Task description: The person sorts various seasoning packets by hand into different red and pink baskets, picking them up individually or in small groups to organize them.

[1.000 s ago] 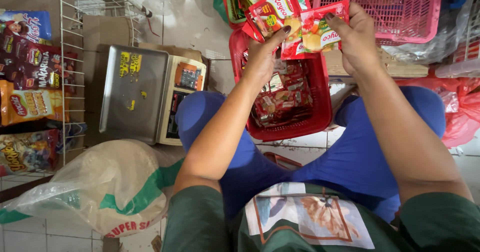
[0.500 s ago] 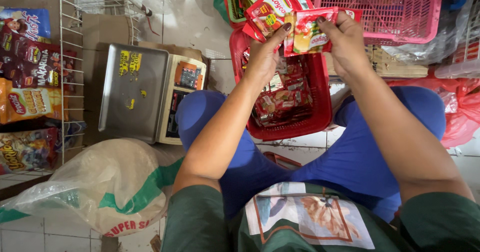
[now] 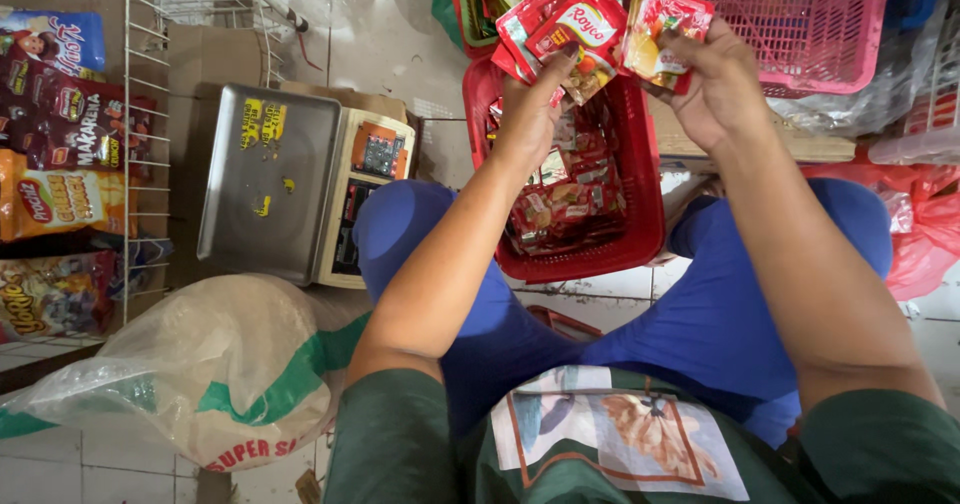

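- The landmark is the red plastic slotted basket [image 3: 640, 214], which stands on the tiled floor between the person's blue-trousered knees.
- Above its far rim the left hand [image 3: 528, 114] is clenched around a fanned bunch of red foil seasoning sachets [image 3: 560, 24], thumb pressed on the front one; I count about three or four in the bunch, though the overlap makes the number uncertain.
- Just right of it, also over the far rim, the right hand [image 3: 715, 79] grips one more red sachet with a yellow picture [image 3: 660, 24] between thumb and fingers.
- The two forearms cross the near half of the basket and hide part of its rim.
- Inside the basket lies a loose heap of similar red sachets [image 3: 570, 199], too many to count.
- Beyond the basket, to the right, sits one pink plastic mesh basket [image 3: 810, 24]; beyond it to the left shows part of a green-rimmed crate [image 3: 462, 9] with more packets.
- Left of the basket stands one digital weighing scale with a steel pan [image 3: 270, 179].
- Nearer than the scale lies one beige woven sack with green bands [image 3: 215, 369].
- Farthest left, a white wire rack [image 3: 135, 144] holds several colourful snack bags [image 3: 55, 129].
- Right of the basket lies a red plastic bag [image 3: 925, 229].
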